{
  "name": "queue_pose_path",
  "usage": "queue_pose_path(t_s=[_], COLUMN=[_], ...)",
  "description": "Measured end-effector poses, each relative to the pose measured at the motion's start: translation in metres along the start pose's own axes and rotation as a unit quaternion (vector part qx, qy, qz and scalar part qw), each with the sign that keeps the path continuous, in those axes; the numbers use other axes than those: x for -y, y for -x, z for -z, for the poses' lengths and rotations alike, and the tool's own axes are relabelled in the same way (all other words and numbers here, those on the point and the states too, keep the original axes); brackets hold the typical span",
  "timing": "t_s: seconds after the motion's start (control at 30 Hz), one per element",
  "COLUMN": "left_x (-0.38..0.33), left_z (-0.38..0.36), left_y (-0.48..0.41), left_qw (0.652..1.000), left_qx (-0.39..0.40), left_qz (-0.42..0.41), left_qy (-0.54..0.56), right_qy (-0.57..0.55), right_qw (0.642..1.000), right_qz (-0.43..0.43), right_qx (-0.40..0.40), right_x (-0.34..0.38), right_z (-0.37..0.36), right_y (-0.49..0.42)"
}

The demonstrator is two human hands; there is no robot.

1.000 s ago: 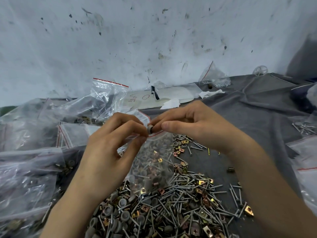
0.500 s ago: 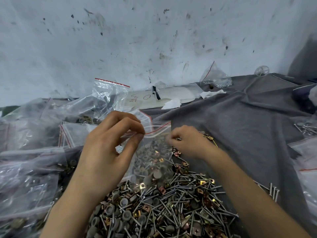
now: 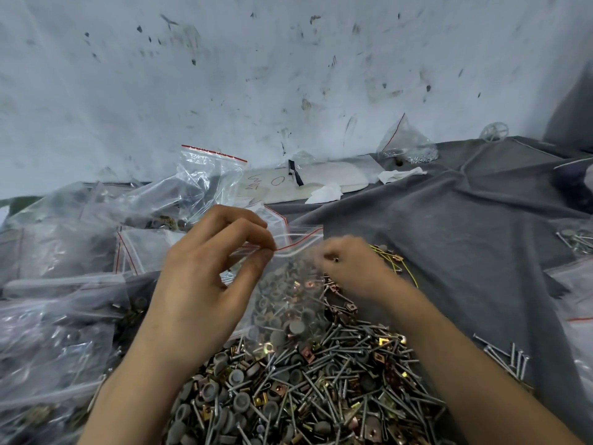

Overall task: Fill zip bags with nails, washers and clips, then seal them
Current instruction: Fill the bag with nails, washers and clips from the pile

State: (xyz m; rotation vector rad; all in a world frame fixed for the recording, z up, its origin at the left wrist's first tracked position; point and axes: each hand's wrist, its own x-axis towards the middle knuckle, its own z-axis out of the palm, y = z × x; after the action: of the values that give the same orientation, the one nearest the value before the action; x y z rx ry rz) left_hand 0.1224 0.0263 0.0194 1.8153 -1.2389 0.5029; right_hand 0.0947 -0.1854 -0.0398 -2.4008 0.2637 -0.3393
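Observation:
My left hand point(image 3: 205, 284) pinches the red-striped top edge of a clear zip bag point(image 3: 288, 303), which hangs over the pile and holds grey washers and copper clips. The bag's mouth is open on its right side. My right hand point(image 3: 349, 268) is blurred, just right of the bag, fingers curled around a small dark piece that I cannot identify. Below both hands lies a heap of nails, grey washers and gold clips point(image 3: 305, 390) on a grey cloth point(image 3: 449, 236).
Many filled zip bags point(image 3: 57, 316) are piled at the left. A white foam board point(image 3: 321, 181) and another bag point(image 3: 407, 146) lie by the stained wall at the back. Loose nails point(image 3: 510, 358) and bags lie at the right.
My right hand left the bag's top, where both hands met, and dropped down to the right beside the pile. The bag's mouth has opened. My left hand stayed on the bag.

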Motion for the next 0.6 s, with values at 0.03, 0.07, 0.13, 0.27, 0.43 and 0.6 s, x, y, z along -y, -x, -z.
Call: queue_pose_path(t_s=[0.03, 0.07, 0.13, 0.27, 0.43, 0.6], left_x=[0.000, 0.000, -0.002, -0.004, -0.005, -0.006], left_z=[0.000, 0.000, 0.000, -0.002, -0.003, -0.003], left_y=[0.000, 0.000, 0.000, 0.001, 0.000, 0.000], left_qw=[1.000, 1.000, 1.000, 1.000, 1.000, 1.000], left_qx=[-0.001, 0.000, 0.004, 0.012, 0.011, 0.012], left_qz=[0.003, 0.005, 0.009, 0.010, 0.007, 0.017], left_qy=[0.003, 0.005, 0.009, 0.013, 0.012, 0.007], right_qy=[-0.071, -0.146, -0.285, -0.281, -0.198, -0.138], right_qw=[0.996, 0.985, 0.948, 0.941, 0.966, 0.979], right_qz=[0.006, 0.023, 0.089, 0.180, 0.166, 0.141], right_qx=[-0.047, -0.085, -0.110, -0.048, -0.019, 0.057], right_x=[0.007, 0.014, 0.030, 0.059, 0.065, 0.059], right_z=[0.011, 0.022, 0.040, 0.051, 0.051, 0.059], right_y=[0.003, 0.006, 0.016, 0.034, 0.038, 0.039])
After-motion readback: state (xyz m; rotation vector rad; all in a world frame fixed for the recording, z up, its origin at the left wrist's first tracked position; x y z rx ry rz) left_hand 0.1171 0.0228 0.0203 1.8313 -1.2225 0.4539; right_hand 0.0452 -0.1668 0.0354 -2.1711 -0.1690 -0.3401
